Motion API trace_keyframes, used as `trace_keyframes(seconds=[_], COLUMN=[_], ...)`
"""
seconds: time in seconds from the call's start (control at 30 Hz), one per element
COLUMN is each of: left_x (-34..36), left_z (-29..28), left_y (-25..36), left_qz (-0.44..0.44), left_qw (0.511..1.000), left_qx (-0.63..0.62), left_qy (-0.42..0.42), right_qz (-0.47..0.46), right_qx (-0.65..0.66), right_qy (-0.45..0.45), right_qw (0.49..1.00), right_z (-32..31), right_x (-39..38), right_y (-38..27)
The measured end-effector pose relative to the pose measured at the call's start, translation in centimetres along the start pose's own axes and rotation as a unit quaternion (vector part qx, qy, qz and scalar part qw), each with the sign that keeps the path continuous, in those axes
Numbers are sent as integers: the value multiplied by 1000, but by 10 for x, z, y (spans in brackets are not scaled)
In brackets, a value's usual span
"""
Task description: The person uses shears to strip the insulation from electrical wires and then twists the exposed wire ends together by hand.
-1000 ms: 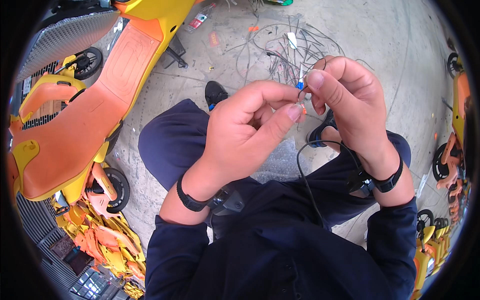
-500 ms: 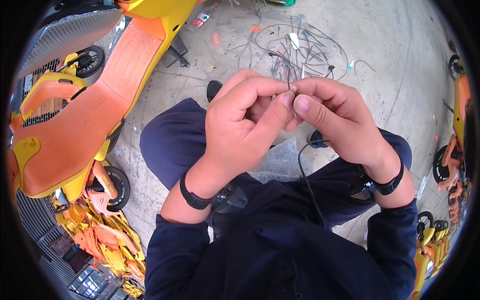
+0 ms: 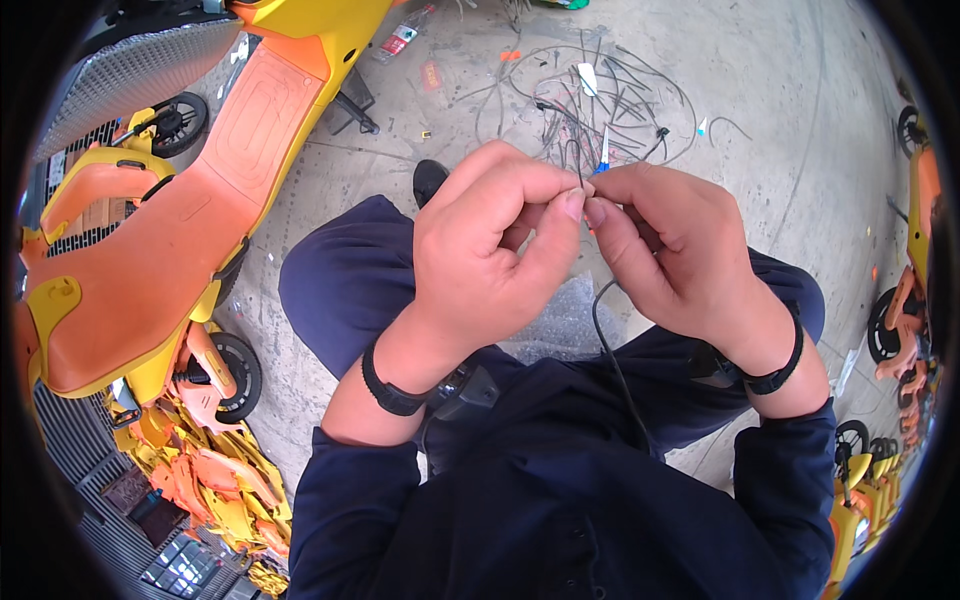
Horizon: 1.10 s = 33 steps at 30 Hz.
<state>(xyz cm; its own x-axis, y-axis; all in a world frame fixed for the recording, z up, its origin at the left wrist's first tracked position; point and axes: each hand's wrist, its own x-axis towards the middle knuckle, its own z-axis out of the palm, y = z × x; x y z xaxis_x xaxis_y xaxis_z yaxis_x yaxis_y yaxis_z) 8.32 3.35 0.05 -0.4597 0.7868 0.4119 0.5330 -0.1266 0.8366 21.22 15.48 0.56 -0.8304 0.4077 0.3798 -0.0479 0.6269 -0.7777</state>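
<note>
My left hand [image 3: 490, 245] pinches a thin dark wire [image 3: 578, 168] between thumb and index finger, in front of me. My right hand [image 3: 675, 250] meets it at the fingertips, its thumb and index closed on the same wire; a tiny orange bit [image 3: 591, 226] shows beneath, partly hidden. A black cable [image 3: 615, 365] loops down from under my right hand across my lap. Bubble wrap [image 3: 565, 320] lies below my hands between my legs. Just beyond my fingers is a slim white-and-blue object [image 3: 604, 155] among loose wires [image 3: 645, 95] on the floor.
An orange-and-yellow scooter body [image 3: 150, 280] stands close on my left, above a heap of plastic panels [image 3: 205, 475]. More scooters [image 3: 905, 300] line the right edge. A plastic bottle [image 3: 400, 35] lies on the concrete floor [image 3: 780, 160] at upper left.
My right hand has come down and toward my left since a second ago, so the fingertips of both now meet on the wire. Over the last half second they shifted only slightly.
</note>
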Motion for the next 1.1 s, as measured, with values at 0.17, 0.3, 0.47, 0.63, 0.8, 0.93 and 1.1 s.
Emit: trace_keyframes(seconds=[0.17,0.3,0.47,0.63,0.8,0.93,1.1], left_x=[1,-2,-1,-2,-1,-1,-1], left_z=[-1,0,0,1,-3,-3,-3], left_y=[3,1,2,1,7,7,7], left_qz=[14,19,26,35,13,20,45], left_qw=[999,999,998,998,998,998,996], left_qx=[31,37,49,58,64,66,76], left_qy=[-2,1,2,5,0,-4,0], right_qz=[-20,-13,12,137,160,201,243], right_qx=[-34,-25,26,131,260,316,350], right_qy=[-15,-20,-41,-120,-121,-134,-156], right_qw=[999,999,999,975,945,918,891], right_z=[-2,-3,-5,-12,-15,-18,-24], right_x=[-1,-2,-1,-2,-1,1,5], right_y=[-2,-3,-6,-9,-6,-7,-9])
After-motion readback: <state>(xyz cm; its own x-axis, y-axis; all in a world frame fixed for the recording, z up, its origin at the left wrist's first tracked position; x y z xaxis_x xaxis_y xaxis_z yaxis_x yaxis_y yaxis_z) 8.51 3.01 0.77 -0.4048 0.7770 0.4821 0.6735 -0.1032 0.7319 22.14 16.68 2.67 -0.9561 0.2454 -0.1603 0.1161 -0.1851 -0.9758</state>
